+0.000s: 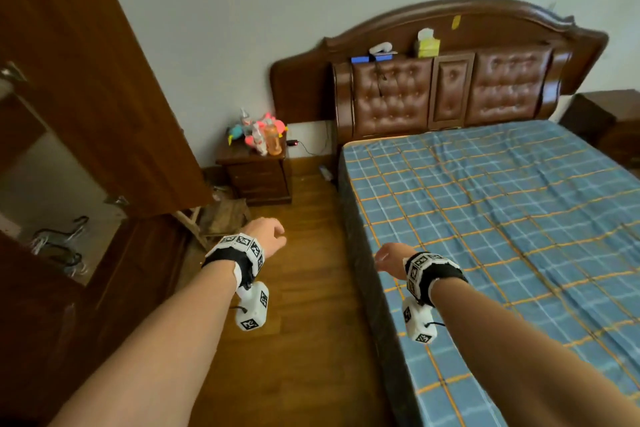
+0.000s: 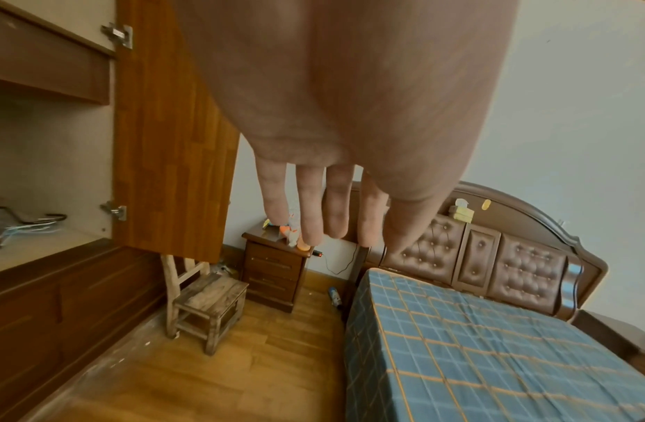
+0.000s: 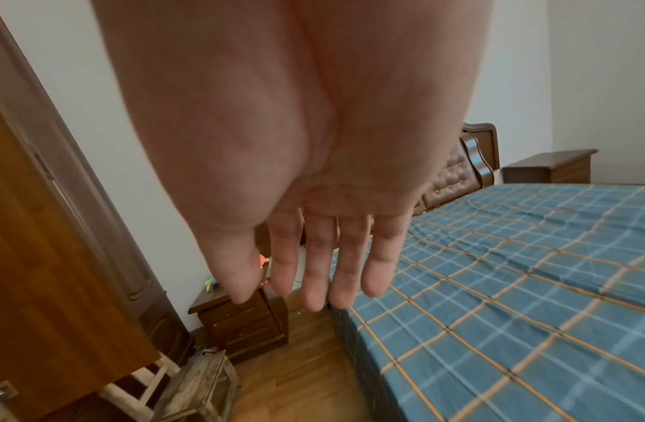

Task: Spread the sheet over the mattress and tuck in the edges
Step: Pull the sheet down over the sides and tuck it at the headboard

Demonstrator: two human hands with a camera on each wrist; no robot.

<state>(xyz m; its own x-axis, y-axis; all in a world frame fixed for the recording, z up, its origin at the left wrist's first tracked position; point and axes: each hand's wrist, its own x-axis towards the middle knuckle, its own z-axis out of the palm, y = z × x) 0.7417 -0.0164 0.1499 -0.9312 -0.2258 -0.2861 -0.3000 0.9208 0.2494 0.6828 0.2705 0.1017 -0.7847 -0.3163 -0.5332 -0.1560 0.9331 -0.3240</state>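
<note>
A blue plaid sheet [image 1: 502, 218] with orange lines lies spread over the mattress, lightly wrinkled, reaching the brown tufted headboard [image 1: 450, 90]. The sheet [image 2: 476, 342] hangs down the mattress's near side in the left wrist view. My left hand [image 1: 268, 236] hovers over the wood floor beside the bed, holding nothing, its fingers [image 2: 310, 214] hanging straight. My right hand [image 1: 391, 255] hovers just above the sheet's left edge, empty, with its fingers [image 3: 317, 271] extended and slightly apart over the sheet [image 3: 512, 285].
An open wardrobe door [image 1: 104, 97] stands at my left, with hangers [image 1: 59, 246] inside. A small wooden chair [image 2: 205, 302] sits below it. A nightstand [image 1: 258, 173] with toys and bottles stands by the headboard. A second nightstand [image 1: 609, 125] is at the far right.
</note>
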